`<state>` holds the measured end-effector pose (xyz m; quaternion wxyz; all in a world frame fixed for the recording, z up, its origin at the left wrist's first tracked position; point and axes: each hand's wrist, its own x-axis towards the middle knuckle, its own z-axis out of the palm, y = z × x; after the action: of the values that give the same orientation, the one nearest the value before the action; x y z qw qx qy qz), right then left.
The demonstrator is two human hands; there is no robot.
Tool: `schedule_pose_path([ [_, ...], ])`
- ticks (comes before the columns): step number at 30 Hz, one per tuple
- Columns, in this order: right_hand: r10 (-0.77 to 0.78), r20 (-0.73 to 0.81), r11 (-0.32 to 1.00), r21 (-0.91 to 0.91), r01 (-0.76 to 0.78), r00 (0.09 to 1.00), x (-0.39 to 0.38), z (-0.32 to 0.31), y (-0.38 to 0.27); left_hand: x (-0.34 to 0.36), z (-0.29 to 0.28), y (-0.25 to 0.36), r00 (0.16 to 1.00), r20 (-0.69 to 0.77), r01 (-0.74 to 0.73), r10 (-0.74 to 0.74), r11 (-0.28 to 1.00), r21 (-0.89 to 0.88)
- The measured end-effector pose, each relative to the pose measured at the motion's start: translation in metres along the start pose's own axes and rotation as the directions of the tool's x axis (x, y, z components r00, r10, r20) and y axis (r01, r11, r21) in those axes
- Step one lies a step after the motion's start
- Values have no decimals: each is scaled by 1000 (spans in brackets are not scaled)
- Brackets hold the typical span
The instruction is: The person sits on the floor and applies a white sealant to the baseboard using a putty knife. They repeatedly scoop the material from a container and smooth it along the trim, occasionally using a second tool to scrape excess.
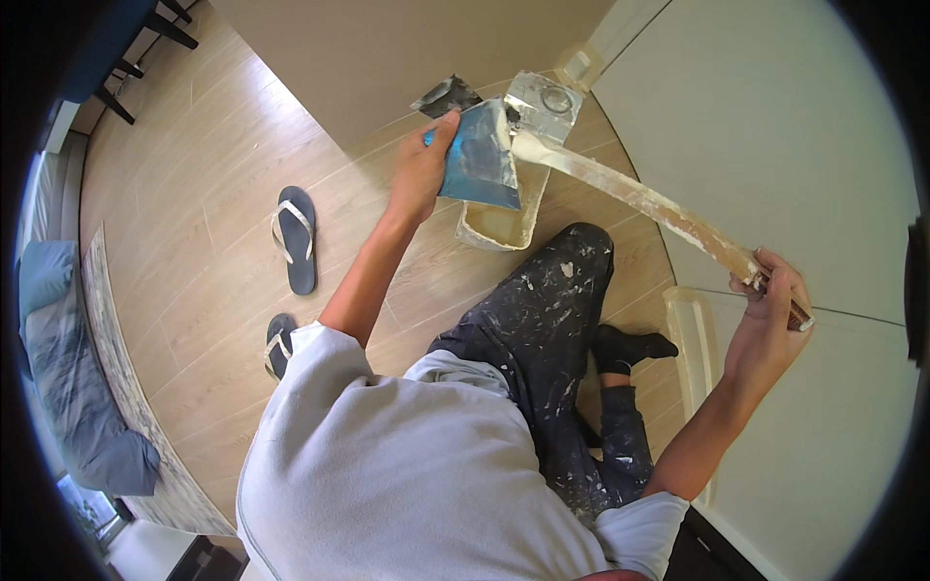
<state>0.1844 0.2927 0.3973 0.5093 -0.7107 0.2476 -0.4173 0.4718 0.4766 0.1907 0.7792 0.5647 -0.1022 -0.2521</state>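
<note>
In my left hand [423, 172] is a wide blue-bladed scraper [475, 160], its handle hidden by the fingers and its blade smeared with pale filler. My right hand [775, 315] grips one end of a long wooden stick [668, 211] crusted with white filler. The stick slants up to the left, and its white-coated end is by the scraper's blade edge; contact cannot be made out. Below both tools a filler-stained rectangular tub [499, 230] rests on the floor, partly covered by the scraper.
Beyond the tub lie a dark smeared scraper [448, 97] and a silvery stained plate [547, 105]. A pale wall panel [775, 155] rises on the right, a brown wall [417, 48] ahead. Flip-flops [296, 242] sit left on wooden flooring. My paint-spotted leg [562, 290] is folded nearby.
</note>
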Motion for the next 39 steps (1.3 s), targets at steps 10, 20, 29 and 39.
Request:
schedule_pose_path([
  [10,-36,201,988,-143,66,979,-32,7,39,-4,9,23,1000,6,-22,23,997,-80],
  [20,-435,782,564,-150,812,446,-90,11,34,-7,14,38,996,-11,89,-94,971,-222],
  [29,-446,806,482,-152,863,390,-90,4,21,-6,14,27,995,-62,66,-81,974,-216],
  [39,-456,733,561,-203,802,504,-95,2,21,-9,17,24,996,-75,36,-54,975,-219],
])
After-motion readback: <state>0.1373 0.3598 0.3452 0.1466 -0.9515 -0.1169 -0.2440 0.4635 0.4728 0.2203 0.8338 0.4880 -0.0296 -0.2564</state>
